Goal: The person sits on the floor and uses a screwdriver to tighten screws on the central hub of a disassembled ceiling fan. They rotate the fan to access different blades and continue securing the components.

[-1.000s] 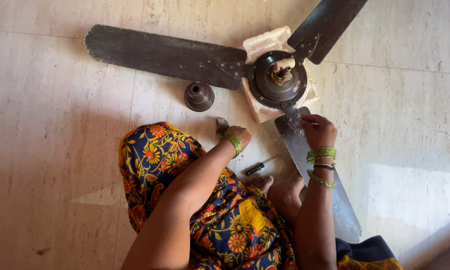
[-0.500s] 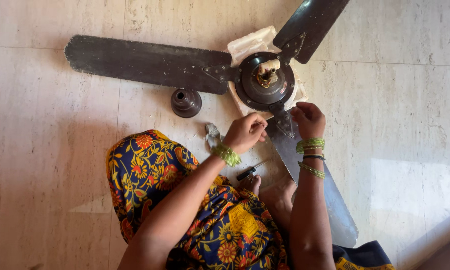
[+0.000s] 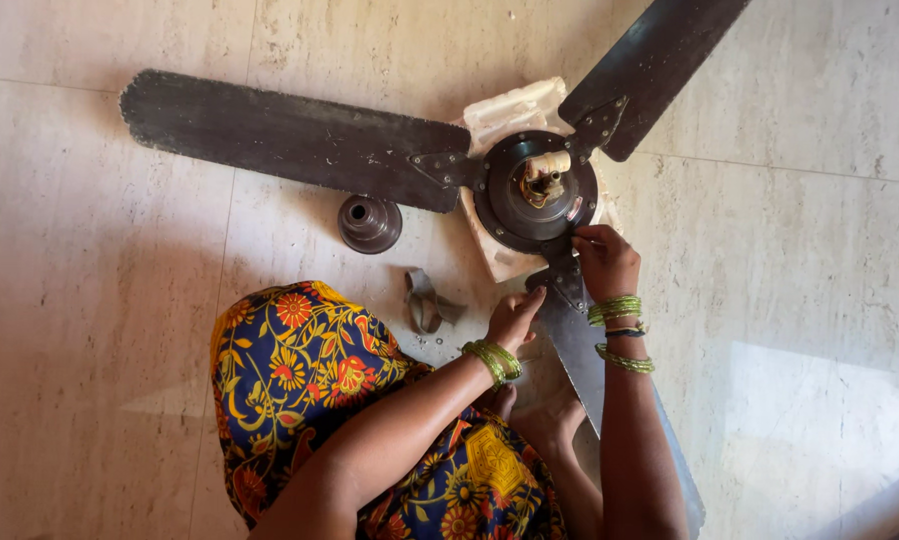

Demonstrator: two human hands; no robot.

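We see a ceiling fan (image 3: 536, 190) lying on the pale stone floor (image 3: 90, 300), with its round dark motor housing resting on a white foam block (image 3: 510, 110). The block probably keeps the motor lifted and steady, so that the three blades can spread flat. One long blade (image 3: 280, 135) goes to the left, one (image 3: 650, 60) goes up to the right, and the third blade (image 3: 610, 390) comes down toward the person, between the two arms.

The right hand (image 3: 606, 262) is closed on the metal bracket (image 3: 572, 285) where this third blade joins the motor; the fingers are curled around its edge, as if they hold it still. The left hand (image 3: 515, 317) is just beside the same bracket, with the fingers bent and the thumb pointing toward it. We cannot tell whether it pinches something small (a screw or a tool may be hidden under the fingers). Both wrists carry green bangles.

Around this, a dark bell-shaped cover (image 3: 370, 222) stands upright on the floor, near the long left blade but apart from it. A bent grey metal piece (image 3: 428, 302) lies between this cover and the left hand. The person sits low, and a knee covered with flowered blue and orange cloth (image 3: 300, 370) comes close to this piece. The person's foot lies beside the near blade, so the space at the bracket is narrow.
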